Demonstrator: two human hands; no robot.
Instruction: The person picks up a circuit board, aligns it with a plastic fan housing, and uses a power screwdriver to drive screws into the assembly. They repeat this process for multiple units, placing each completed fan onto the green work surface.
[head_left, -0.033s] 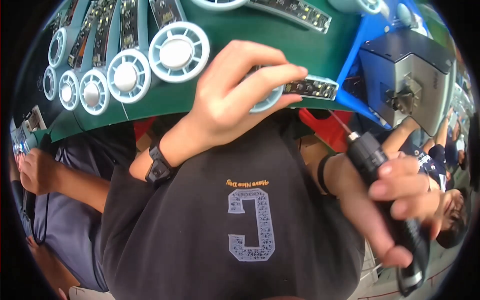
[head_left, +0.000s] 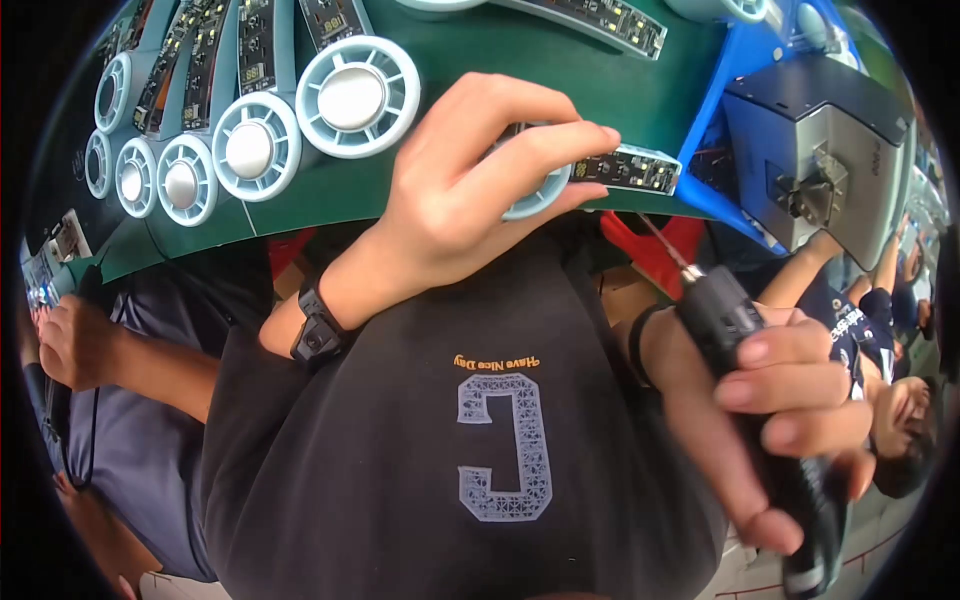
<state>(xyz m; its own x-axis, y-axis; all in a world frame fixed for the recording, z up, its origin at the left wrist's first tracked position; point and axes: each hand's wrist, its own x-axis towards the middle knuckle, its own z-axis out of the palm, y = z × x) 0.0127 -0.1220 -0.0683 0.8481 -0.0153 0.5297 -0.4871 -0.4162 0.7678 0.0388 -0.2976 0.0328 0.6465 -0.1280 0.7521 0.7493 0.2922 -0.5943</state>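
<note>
My left hand (head_left: 470,180) is closed over the round head of a light blue housing (head_left: 655,158) at the green table's near edge. The housing's handle, lined with a dark circuit board, sticks out to the right of my fingers; most of the round head is hidden. My right hand (head_left: 800,400) grips a black electric screwdriver (head_left: 720,305) at the right, off the table. Its thin metal bit slants up and left toward the housing, apart from it. Several similar housings lie at the left, one with a spoked ring and silver disc (head_left: 352,98).
A blue bin (head_left: 705,110) and a grey-black machine (head_left: 825,160) stand at the right of the green table (head_left: 600,95). More housing parts lie at the far edge (head_left: 600,25). A co-worker's hand (head_left: 70,340) is at the left; another person sits at the right.
My right hand and the screwdriver have shifted slightly left, bringing the bit a little left and up. My left hand keeps its hold on the housing, nearly still.
</note>
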